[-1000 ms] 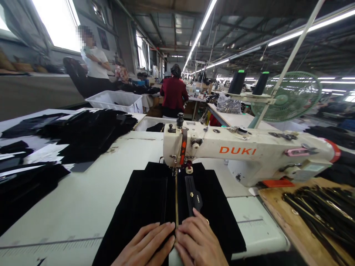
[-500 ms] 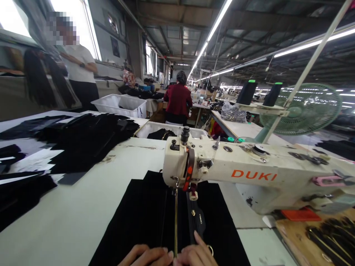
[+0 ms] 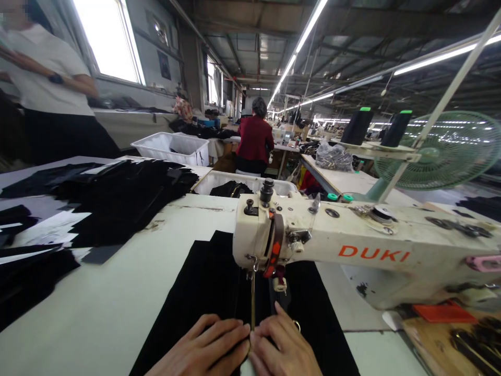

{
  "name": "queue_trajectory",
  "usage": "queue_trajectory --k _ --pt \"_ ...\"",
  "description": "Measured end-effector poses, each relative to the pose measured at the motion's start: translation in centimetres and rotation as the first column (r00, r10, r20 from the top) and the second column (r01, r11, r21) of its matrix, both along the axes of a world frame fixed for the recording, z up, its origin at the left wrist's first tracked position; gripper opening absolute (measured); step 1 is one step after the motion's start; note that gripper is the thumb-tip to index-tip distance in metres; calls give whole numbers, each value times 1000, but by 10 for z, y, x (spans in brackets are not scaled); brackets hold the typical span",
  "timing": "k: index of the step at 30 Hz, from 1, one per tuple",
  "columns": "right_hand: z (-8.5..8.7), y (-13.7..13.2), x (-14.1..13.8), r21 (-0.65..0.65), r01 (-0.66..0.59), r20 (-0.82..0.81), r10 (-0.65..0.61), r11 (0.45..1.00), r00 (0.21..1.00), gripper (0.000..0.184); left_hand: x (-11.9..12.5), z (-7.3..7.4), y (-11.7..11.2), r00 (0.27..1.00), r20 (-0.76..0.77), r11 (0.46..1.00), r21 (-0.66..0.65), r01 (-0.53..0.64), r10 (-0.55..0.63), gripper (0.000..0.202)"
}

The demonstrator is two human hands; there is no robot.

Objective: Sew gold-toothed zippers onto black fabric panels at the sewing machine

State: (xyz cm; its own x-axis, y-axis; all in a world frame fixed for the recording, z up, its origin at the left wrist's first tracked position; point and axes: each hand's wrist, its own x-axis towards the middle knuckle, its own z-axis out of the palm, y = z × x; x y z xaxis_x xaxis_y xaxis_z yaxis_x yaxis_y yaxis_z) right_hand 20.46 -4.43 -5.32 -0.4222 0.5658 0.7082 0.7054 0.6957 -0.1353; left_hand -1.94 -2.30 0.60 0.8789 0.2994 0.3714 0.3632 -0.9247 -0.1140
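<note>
A black fabric panel lies under the head of a white sewing machine marked DUKI. Down its middle runs a gold-toothed zipper, its far end beneath the needle area. My left hand rests on the panel with fingers pressed together at the zipper's left side. From the right, my right hand pinches the zipper's near part, its index finger reaching forward on the cloth. The fingertips of both hands almost meet. A gold ring shows beside my right hand. The needle itself is hidden behind the machine head.
Black cut pieces are heaped on the table at left. White bins stand beyond. Thread cones and a green fan are at right. One person stands at left; another sits ahead with back turned.
Both hands have moved forward with the panel, which has slid farther under the machine head. The standing person at left is nearer and farther left. My view has shifted slightly.
</note>
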Motion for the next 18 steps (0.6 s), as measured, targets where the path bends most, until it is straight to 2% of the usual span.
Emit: queue_trajectory --k 3,6,10,14,18 --pt "12 6 -1 -43 -1 -50 -1 999 999 11 0 6 2 999 -10 998 -61 -34 33 36" --pt "23 11 -2 -117 -2 -11 1 993 1000 11 1 11 7 998 -34 993 -100 -63 60 44" --pt "33 18 -1 -219 -2 44 12 976 999 14 3 22 14 997 -22 988 -137 -70 67 40" --pt "34 27 -1 -231 20 37 -11 973 999 16 3 26 23 998 1 980 -188 -69 70 43" --pt "31 39 -1 -261 44 69 -27 964 997 18 1 19 35 996 -37 959 -268 -88 81 53"
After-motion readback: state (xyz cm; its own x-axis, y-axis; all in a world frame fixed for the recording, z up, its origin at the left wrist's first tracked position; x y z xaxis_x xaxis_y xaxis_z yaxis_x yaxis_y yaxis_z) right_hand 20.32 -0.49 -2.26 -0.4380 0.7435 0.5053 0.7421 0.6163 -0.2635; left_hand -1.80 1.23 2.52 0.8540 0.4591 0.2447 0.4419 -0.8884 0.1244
